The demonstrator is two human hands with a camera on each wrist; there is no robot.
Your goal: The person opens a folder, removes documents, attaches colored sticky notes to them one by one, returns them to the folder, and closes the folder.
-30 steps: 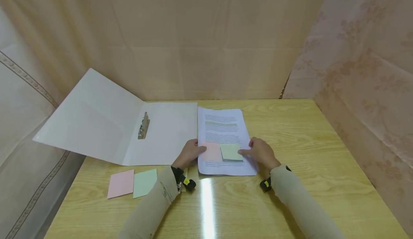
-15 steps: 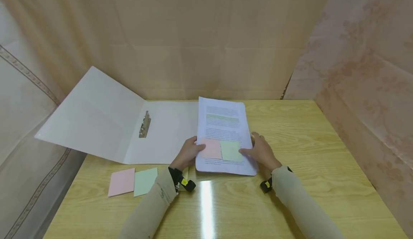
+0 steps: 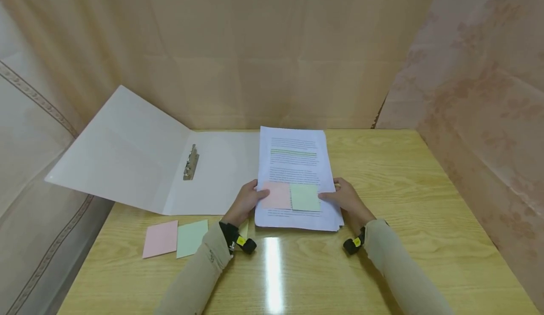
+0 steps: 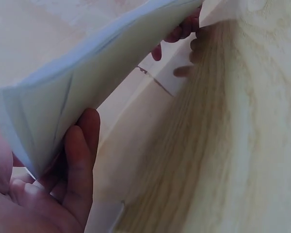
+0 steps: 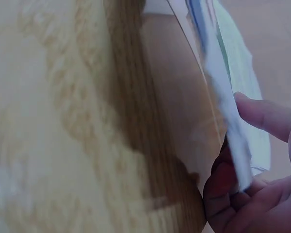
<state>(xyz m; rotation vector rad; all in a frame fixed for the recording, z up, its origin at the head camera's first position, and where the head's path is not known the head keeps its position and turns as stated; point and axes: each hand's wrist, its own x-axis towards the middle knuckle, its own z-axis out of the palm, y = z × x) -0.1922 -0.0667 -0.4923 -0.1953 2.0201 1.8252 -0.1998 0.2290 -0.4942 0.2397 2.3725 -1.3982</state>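
A stack of printed paper sheets point(image 3: 293, 164) is held up off the table by both hands, its underside showing in the left wrist view. My left hand point(image 3: 245, 202) grips its left edge, thumb on top and fingers curled beneath. On the right edge my right hand point(image 3: 350, 200) pinches the sheets the same way; in the right wrist view its thumb point(image 5: 264, 116) lies on the top page. A pink sticky note point(image 3: 277, 195) and a light green one point(image 3: 305, 197) lie side by side on the top page. Green highlighting crosses some text lines.
Left of the stack lies an open white binder point(image 3: 221, 197) with a metal clip point(image 3: 191, 163), its cover tilted up. Nearer the front are a pink pad point(image 3: 160, 239) and a green pad point(image 3: 192, 238); a yellow one point(image 3: 244, 229) is partly hidden by the left wrist. Curtains surround the wooden table point(image 3: 425, 220).
The paper stack has risen off the table, its far edge first. Its sheets sit a little differently, and the right hand has shifted slightly right. The binder and loose pads stay put.
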